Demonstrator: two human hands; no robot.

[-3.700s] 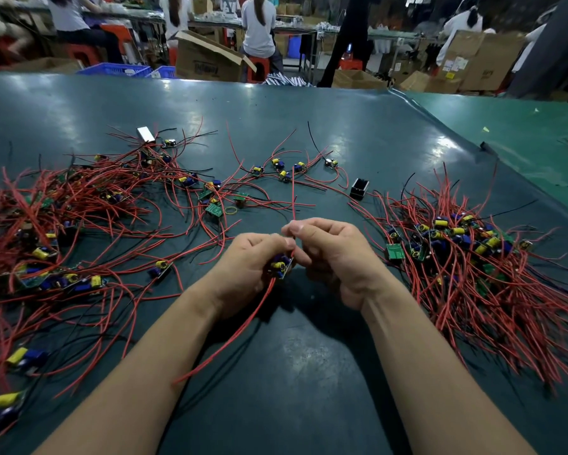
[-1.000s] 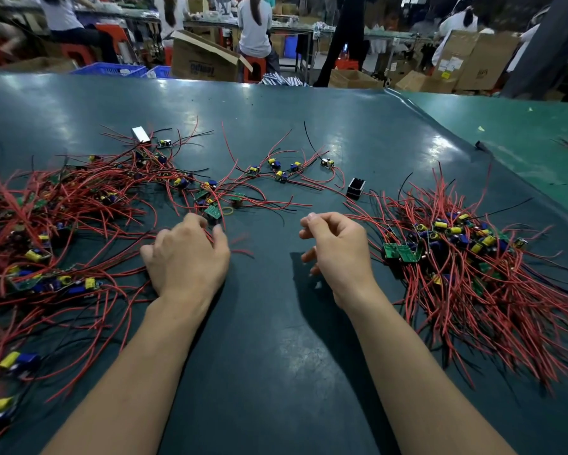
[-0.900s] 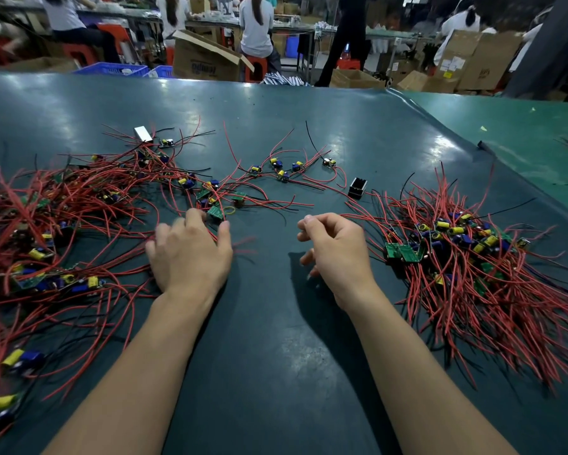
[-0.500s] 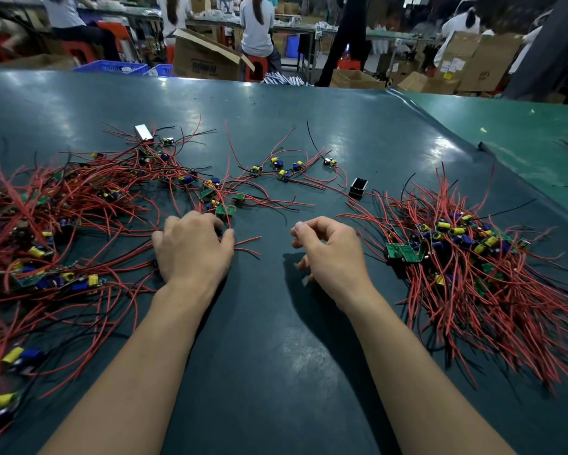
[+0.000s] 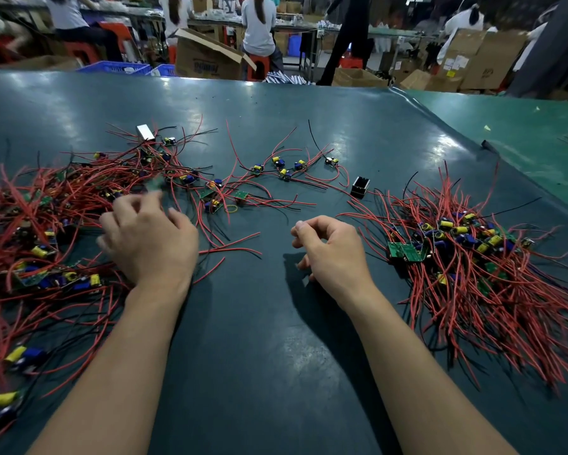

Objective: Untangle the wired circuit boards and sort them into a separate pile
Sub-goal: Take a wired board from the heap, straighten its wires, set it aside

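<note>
Left hand (image 5: 151, 244) blurry over tangled boards (image 5: 56, 205), grip unclear; right hand (image 5: 333, 251) loosely curled, empty, beside sorted pile (image 5: 479, 254).

Only one marking shows: dark printed lettering on the side of the open cardboard box (image 5: 207, 62) beyond the counter's far edge, at about eleven o'clock. It is too blurred to read. Nothing else carries legible text.

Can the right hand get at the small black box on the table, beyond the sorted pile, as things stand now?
Probably yes. The right hand holds nothing, and the small black box stands apart on the dark table, ahead and slightly right of it. Only a few loose red wires lie between them.
</note>
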